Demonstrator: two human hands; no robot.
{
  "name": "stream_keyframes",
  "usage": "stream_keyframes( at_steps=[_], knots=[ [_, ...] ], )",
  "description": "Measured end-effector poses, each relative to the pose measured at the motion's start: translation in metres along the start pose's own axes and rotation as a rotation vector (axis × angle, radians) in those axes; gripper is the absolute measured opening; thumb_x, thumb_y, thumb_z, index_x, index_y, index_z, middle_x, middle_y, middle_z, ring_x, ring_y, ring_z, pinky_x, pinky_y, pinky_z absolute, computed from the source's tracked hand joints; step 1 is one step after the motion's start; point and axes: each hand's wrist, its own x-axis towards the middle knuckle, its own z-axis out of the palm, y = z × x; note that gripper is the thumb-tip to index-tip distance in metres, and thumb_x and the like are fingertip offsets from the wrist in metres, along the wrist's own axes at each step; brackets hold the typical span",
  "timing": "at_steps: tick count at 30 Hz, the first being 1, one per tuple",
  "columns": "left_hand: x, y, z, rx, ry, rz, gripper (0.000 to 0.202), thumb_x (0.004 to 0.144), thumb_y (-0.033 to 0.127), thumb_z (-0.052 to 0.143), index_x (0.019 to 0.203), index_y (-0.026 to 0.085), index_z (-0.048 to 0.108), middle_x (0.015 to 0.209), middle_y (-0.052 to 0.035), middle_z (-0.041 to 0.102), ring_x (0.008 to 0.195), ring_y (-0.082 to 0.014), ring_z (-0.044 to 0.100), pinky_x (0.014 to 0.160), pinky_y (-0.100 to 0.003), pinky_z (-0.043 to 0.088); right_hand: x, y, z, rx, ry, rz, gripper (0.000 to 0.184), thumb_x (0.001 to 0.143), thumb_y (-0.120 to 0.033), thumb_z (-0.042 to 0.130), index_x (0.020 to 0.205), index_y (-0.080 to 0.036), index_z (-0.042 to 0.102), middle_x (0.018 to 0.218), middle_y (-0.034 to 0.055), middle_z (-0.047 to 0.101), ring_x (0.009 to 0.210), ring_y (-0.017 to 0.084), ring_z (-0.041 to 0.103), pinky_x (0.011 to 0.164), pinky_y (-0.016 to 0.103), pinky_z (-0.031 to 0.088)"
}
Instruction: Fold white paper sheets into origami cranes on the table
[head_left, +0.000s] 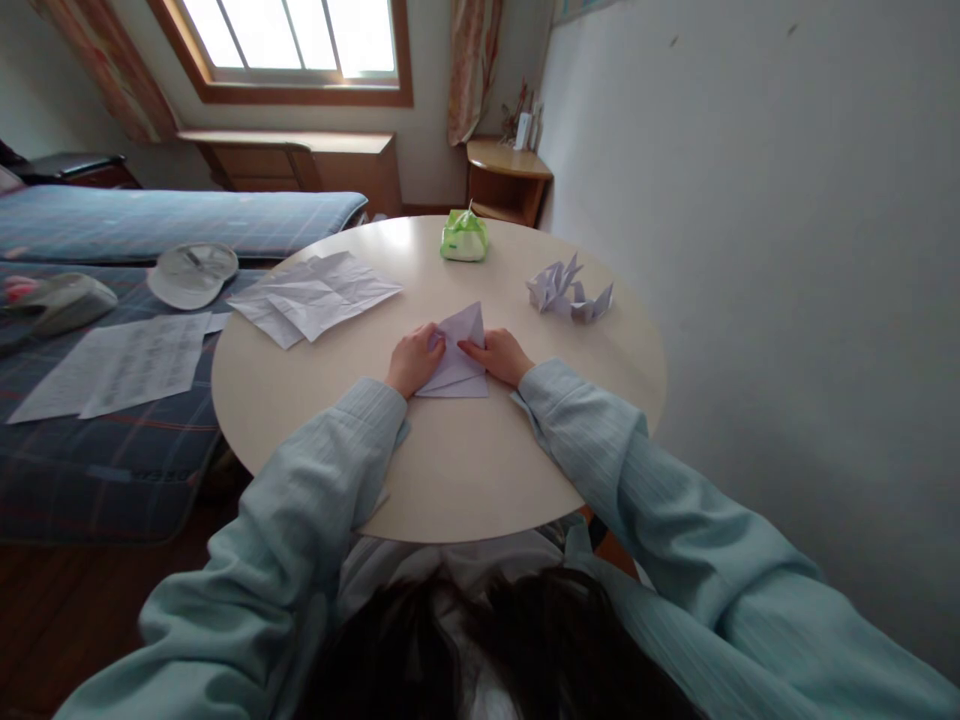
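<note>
A folded sheet of white paper [459,350] lies near the middle of the round table, with a pointed corner at the far side and a straight near edge. My left hand [414,360] grips its left side, fingers curled against the paper. From the right, my right hand [501,355] pinches the opposite side, its thumb and fingers pointing inward over the paper. Folded paper shapes [556,287] with sharp points stand to the right, beyond my right hand. Several creased paper sheets [322,292] lie spread at the table's left.
The round white table [465,480] has a green tissue pack [464,236] at its far edge. At left, a bed with a plaid cover [142,460] carries printed sheets [150,362] and a cap [193,275]. A white wall [772,250] bounds the right side.
</note>
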Motion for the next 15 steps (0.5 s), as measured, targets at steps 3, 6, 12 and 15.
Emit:
stream_keyframes(
  at_steps=[3,6,12,15],
  knots=[
    [-0.0001,0.0002,-0.0003,0.003,-0.002,0.002,0.017,0.081,0.026,0.042,0.086,0.018,0.056,0.09,-0.0081,0.064,0.084,-0.0195,0.057,0.069,-0.027,0.039,-0.0002,0.0001,0.0002,0.003,0.0,0.0,0.042,0.086,-0.041,0.038,0.084,-0.011,0.068,0.081,0.0096,0.068,0.068,0.015,0.058,0.056,0.022,0.03],
    [-0.0004,-0.0002,-0.0002,0.01,-0.002,0.0,0.016,0.08,0.026,0.042,0.085,0.018,0.056,0.09,-0.0079,0.064,0.083,-0.0195,0.057,0.068,-0.027,0.039,-0.0004,-0.0001,0.0001,0.0,-0.003,0.005,0.043,0.086,-0.042,0.038,0.084,-0.011,0.068,0.081,0.0096,0.068,0.068,0.015,0.058,0.056,0.022,0.03],
    [-0.0007,-0.0002,-0.0003,0.02,0.001,0.004,0.017,0.081,0.027,0.041,0.085,0.018,0.056,0.089,-0.0072,0.064,0.083,-0.0186,0.058,0.068,-0.026,0.039,-0.0003,0.0003,0.0006,0.009,0.004,0.019,0.042,0.086,-0.041,0.038,0.087,-0.011,0.068,0.081,0.0093,0.069,0.07,0.015,0.058,0.056,0.021,0.031],
    [-0.0008,0.0,-0.0004,0.017,0.005,0.001,0.016,0.08,0.027,0.043,0.085,0.018,0.056,0.089,-0.0073,0.064,0.082,-0.0191,0.058,0.067,-0.026,0.04,-0.0004,0.0,0.0007,0.016,0.01,0.027,0.042,0.086,-0.041,0.038,0.086,-0.012,0.068,0.082,0.0093,0.069,0.071,0.016,0.058,0.056,0.022,0.031]
  ],
)
